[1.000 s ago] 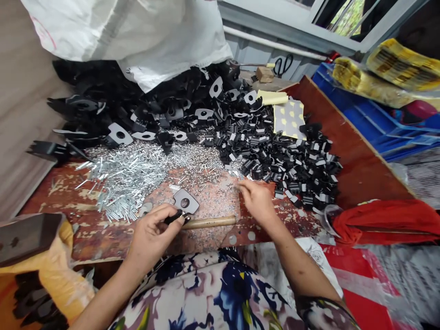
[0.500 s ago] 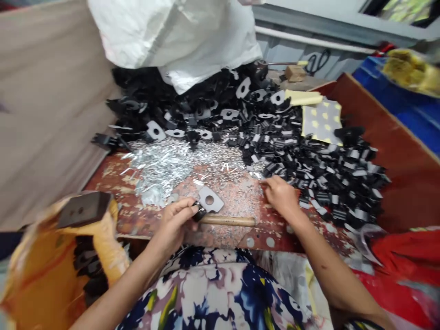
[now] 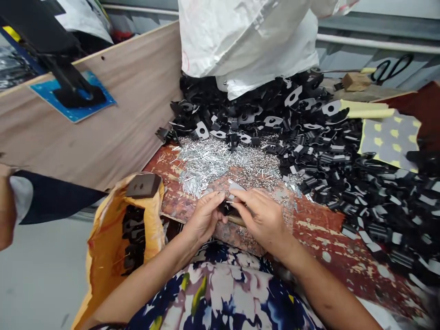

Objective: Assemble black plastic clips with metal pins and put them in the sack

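Observation:
My left hand (image 3: 202, 219) is closed on a small black clip (image 3: 226, 209) with a grey, flat-faced plate (image 3: 235, 186), partly hidden by the fingers. My right hand (image 3: 263, 219) pinches a thin metal pin (image 3: 230, 202) against the clip; how far it sits in the clip I cannot tell. Below both hands, a wooden handle (image 3: 237, 220) lies on the worn red tabletop (image 3: 319, 233), mostly covered. Just beyond the hands spreads a heap of silvery pins (image 3: 206, 160). Loose black clip parts (image 3: 323, 160) are piled behind and to the right.
An orange sack (image 3: 103, 247) holding black clips stands at the left, a brown block (image 3: 143, 185) on its rim. A wooden board (image 3: 134, 110) walls the left side. A white sack (image 3: 247, 36) overhangs the back. At the left edge another person's arm (image 3: 5, 206) shows.
My right hand has come left from the edge of the pin heap to the clip in my left hand, bringing a pin. The view has swung left.

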`<action>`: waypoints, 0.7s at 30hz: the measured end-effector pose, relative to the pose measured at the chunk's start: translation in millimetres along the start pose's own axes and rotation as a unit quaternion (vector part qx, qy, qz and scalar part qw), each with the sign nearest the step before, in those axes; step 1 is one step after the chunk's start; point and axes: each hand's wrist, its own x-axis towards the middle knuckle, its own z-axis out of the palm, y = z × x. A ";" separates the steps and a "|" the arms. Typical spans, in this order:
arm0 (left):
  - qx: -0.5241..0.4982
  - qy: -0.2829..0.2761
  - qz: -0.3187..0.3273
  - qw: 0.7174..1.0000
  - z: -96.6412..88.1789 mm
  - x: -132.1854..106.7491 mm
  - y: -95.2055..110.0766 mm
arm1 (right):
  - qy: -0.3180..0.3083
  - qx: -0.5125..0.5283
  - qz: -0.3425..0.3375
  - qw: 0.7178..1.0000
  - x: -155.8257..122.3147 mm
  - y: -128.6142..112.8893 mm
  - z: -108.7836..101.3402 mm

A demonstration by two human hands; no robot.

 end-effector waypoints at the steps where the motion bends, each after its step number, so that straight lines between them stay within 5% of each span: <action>1: -0.006 0.001 0.004 1.000 -1.4 -0.9 0.2 | -0.009 -0.003 -0.001 1.000 1.3 1.4 2.4; 6: -0.023 0.003 0.003 1.000 -4.5 -4.3 -0.5 | -0.034 -0.046 -0.012 0.998 3.9 -1.6 7.3; 13: -0.038 0.071 0.058 0.995 6.0 -4.3 -7.4 | -0.041 -0.296 -0.200 0.933 9.9 -17.2 28.0; 17: -0.018 0.058 0.044 0.997 0.2 -9.3 1.4 | -0.090 -0.196 -0.126 0.968 10.7 -10.8 17.9; 21: 0.009 -0.004 -0.007 1.000 -17.4 -29.2 14.0 | -0.056 -0.114 -0.030 0.991 -0.5 -12.2 6.9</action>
